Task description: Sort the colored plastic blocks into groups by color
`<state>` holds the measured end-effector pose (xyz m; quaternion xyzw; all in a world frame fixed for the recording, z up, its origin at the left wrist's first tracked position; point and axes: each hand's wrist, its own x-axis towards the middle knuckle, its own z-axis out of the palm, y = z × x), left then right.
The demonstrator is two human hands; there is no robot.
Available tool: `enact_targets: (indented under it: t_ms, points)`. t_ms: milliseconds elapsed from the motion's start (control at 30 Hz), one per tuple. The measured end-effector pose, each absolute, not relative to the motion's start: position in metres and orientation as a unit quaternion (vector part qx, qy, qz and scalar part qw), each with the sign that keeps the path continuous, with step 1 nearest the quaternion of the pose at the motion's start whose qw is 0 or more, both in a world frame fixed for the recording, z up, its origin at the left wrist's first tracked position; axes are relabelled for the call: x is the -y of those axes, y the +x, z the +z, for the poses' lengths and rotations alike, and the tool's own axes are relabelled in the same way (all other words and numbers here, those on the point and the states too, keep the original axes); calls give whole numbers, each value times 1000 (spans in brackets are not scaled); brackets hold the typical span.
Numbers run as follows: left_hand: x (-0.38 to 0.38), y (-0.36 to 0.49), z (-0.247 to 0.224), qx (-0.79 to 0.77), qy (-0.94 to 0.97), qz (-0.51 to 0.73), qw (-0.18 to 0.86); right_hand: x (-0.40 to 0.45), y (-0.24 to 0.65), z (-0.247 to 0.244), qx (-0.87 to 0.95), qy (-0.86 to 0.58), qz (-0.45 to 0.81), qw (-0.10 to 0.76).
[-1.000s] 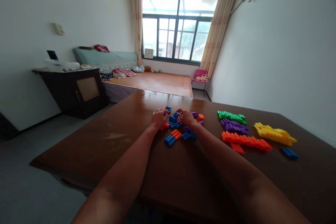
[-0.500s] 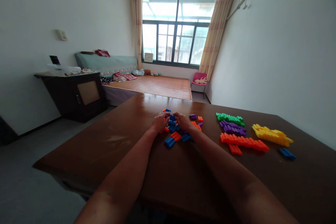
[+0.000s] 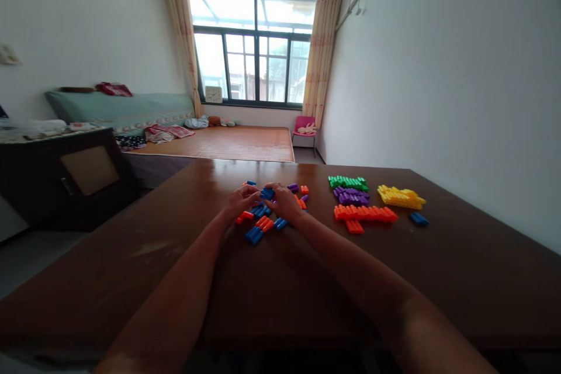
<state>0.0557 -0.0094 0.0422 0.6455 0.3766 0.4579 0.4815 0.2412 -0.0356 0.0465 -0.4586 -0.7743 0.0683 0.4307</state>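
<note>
My left hand (image 3: 240,198) and my right hand (image 3: 283,198) meet over a loose pile of blue, orange and purple pieces. Between their fingertips is a blue piece (image 3: 267,193), gripped from both sides. Just below the hands lie orange pieces (image 3: 265,223) and a blue pair (image 3: 254,235). To the right, pieces are grouped by colour: a green row (image 3: 347,182), a purple row (image 3: 351,196), a long orange row (image 3: 366,214) and a yellow group (image 3: 401,197).
The brown table (image 3: 166,274) holds a separate blue piece (image 3: 419,219) at the right. Behind it are a bed (image 3: 245,143) and a pink chair (image 3: 304,124). A dark cabinet (image 3: 65,175) stands at the left.
The view has turned to the right, so the room and table appear shifted left. Both hands remain together at the pile with a blue piece between them.
</note>
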Motion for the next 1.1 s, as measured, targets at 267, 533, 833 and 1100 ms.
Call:
enact_targets:
  t_ms: [267, 533, 833, 1100]
  points:
    - [-12, 26, 33, -459, 543, 589, 384, 74, 499, 54, 523, -662, -58, 534]
    - [-23, 13, 26, -495, 498, 615, 359, 171, 710, -31, 187, -864, -121, 452]
    - [-21, 11, 29, -534, 475, 603, 354, 167, 693, -26, 234, -912, -76, 327]
    - [-26, 9, 24, -541, 493, 593, 336, 174, 684, -22, 229, -913, -76, 328]
